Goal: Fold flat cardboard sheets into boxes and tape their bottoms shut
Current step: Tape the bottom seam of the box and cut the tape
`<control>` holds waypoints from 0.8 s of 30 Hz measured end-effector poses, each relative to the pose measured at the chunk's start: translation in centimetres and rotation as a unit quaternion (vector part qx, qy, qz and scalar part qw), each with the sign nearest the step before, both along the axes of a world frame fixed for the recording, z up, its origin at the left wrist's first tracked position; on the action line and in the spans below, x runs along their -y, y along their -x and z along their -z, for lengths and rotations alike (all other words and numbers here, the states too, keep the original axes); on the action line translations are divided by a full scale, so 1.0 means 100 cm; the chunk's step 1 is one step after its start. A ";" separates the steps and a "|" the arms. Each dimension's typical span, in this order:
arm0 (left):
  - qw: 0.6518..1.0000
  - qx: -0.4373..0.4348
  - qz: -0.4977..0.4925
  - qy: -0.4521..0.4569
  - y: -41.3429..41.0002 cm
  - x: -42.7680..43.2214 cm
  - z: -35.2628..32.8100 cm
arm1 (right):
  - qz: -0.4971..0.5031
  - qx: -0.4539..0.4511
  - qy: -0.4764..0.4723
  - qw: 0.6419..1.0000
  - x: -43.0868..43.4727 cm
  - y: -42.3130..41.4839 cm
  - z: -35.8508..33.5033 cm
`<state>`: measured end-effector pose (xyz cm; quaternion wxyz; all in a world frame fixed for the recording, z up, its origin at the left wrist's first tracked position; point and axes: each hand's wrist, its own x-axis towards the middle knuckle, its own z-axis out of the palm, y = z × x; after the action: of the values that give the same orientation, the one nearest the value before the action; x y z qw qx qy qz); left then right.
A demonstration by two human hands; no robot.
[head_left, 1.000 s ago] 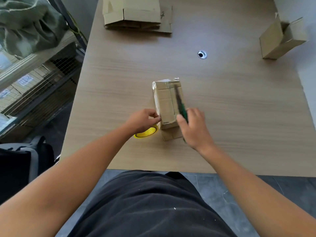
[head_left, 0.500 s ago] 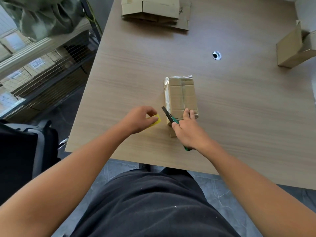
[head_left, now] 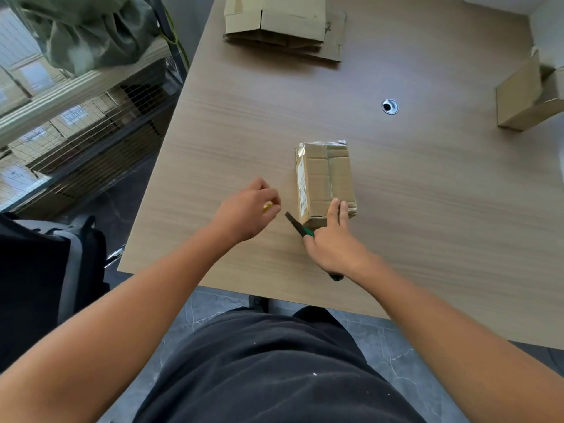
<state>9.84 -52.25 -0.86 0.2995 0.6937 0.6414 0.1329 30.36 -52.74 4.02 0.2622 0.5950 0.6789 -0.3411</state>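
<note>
A small folded cardboard box (head_left: pixel 325 175) lies on the wooden table (head_left: pixel 427 209), its taped flaps facing up. My right hand (head_left: pixel 331 239) holds a green-handled utility knife (head_left: pixel 300 228) at the box's near left corner, and two straight fingers rest on the box's near end. My left hand (head_left: pixel 247 209) is to the left of the box, curled round a yellow tape roll (head_left: pixel 268 206) that is mostly hidden under the fingers.
A stack of flat cardboard sheets (head_left: pixel 283 29) lies at the table's far edge. An assembled open box (head_left: pixel 531 96) stands at the far right. A round cable grommet (head_left: pixel 389 106) sits mid-table. A wire shelf rack (head_left: pixel 76 132) and a dark chair (head_left: pixel 45 285) stand left of the table.
My left hand has pulled the yellow tape roll leftward, away from the box. My right hand moved the knife off the box top down to its near left corner.
</note>
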 end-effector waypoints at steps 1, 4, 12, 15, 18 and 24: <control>1.000 -0.001 -0.011 -0.003 0.007 0.003 0.004 | 0.011 -0.032 -0.001 0.999 0.000 -0.003 -0.001; 0.999 -0.031 -0.030 0.002 0.026 0.017 0.019 | 0.061 -0.139 -0.018 0.988 0.002 -0.017 -0.005; 0.985 -0.117 -0.113 -0.060 0.038 0.071 0.033 | 0.069 -0.274 -0.220 0.934 0.030 -0.044 0.003; 0.976 -0.161 -0.129 -0.064 0.051 0.097 0.031 | 0.051 -0.310 -0.265 0.912 0.046 -0.038 0.006; 0.962 -0.222 -0.132 -0.084 0.068 0.117 0.029 | 0.005 -0.290 -0.225 0.930 0.057 -0.020 0.018; 0.943 -0.288 -0.139 -0.093 0.099 0.137 0.035 | -0.028 -0.263 -0.116 0.957 0.070 0.037 0.033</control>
<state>-0.04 -65.99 -4.40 0.0147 0.6308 0.7754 0.0270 26.71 -59.72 0.70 0.0131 0.4912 0.7754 -0.3966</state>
